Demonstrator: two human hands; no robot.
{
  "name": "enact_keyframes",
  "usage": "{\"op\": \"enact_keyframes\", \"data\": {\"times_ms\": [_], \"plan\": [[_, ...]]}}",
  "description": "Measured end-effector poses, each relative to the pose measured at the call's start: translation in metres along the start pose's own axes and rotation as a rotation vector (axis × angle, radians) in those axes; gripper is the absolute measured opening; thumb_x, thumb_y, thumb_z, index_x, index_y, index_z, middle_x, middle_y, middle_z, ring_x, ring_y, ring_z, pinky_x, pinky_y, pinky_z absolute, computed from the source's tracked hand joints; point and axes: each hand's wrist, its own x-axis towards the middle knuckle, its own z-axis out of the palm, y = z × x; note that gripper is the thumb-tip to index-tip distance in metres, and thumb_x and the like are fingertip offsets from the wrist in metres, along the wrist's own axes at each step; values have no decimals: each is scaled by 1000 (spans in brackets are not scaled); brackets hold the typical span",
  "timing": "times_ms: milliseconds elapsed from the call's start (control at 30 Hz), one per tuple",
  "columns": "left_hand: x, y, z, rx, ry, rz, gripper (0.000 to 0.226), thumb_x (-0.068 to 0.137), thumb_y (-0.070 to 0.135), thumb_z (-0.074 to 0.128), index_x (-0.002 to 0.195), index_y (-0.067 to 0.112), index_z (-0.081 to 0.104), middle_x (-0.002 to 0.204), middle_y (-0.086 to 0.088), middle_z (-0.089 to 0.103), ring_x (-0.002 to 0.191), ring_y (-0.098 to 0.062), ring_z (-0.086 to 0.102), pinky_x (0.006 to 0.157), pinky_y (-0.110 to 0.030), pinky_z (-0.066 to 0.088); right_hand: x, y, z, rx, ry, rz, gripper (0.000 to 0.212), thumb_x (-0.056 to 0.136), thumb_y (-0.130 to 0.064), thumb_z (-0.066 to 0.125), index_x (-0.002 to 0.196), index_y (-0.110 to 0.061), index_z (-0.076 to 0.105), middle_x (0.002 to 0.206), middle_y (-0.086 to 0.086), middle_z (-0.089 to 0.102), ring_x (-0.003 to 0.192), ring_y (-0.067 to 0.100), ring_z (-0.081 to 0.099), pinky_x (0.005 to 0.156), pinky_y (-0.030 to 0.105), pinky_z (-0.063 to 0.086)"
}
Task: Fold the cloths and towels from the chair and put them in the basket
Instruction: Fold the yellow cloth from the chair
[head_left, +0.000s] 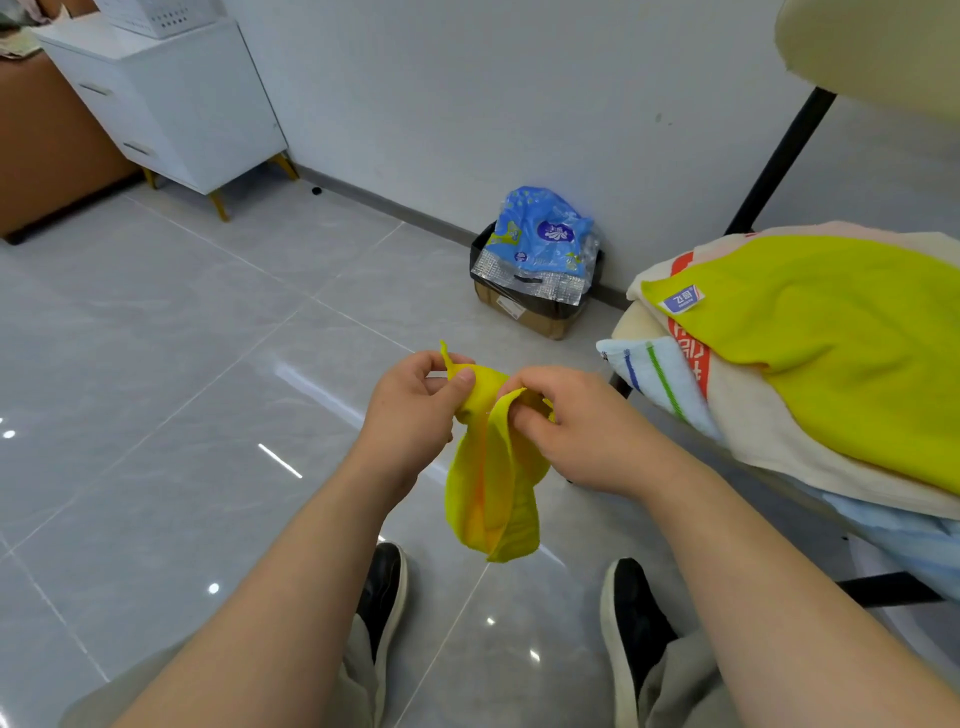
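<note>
Small limp yellow cloth (488, 478), drooping in soft crumpled folds over glossy grey floor tiles (182, 364), top edge pinched by left hand (415, 410) and right hand (576, 426). Nearby right, fuzzy lime-green towel (841, 353) atop cream towel (769, 415) and striped light-blue towel (660, 374) on padded chair (626, 327)

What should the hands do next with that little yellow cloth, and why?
Probably move the left hand and right hand apart to spread the yellow cloth flat. They pinch its top close together, so it hangs bunched, too crumpled to fold.
</note>
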Motion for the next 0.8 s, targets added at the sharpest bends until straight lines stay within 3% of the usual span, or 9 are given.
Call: {"op": "enact_keyframes", "data": {"times_ms": [167,267,467,633,800], "plan": [[1,0,-1,-36,-19,-10,15,98,18,60,113,20,58,84,-7,74,67,-15,63,57,-30,52,7,-4,-2,81,27,33,13,100,-28,53,97,-27,66,81,-6,65,71,11,63,65,34,54],[1,-1,-3,-57,-40,2,15,97,15,61,111,11,57,84,-8,76,73,-19,69,66,-34,59,10,-5,4,119,25,30,8,94,-26,60,98,-29,67,84,-6,69,76,12,67,71,38,58],[0,-3,-6,-120,-79,7,13,95,10,63,103,0,61,84,-17,75,80,-25,72,80,-39,59,13,-1,6,144,2,84,16,88,-20,70,96,-31,61,86,-11,71,75,2,63,62,20,50],[-7,4,-6,-120,-192,44,43,74,31,80,105,5,66,90,-12,77,92,-29,73,89,-38,58,13,0,4,138,92,110,14,89,-29,72,86,-29,58,79,-8,74,77,6,67,69,27,53],[-11,4,-7,-76,-239,102,32,76,6,81,104,4,68,91,-11,77,88,-25,75,82,-33,59,13,1,3,154,107,136,13,87,-30,71,84,-28,59,73,-8,73,68,5,64,61,26,47]]}}
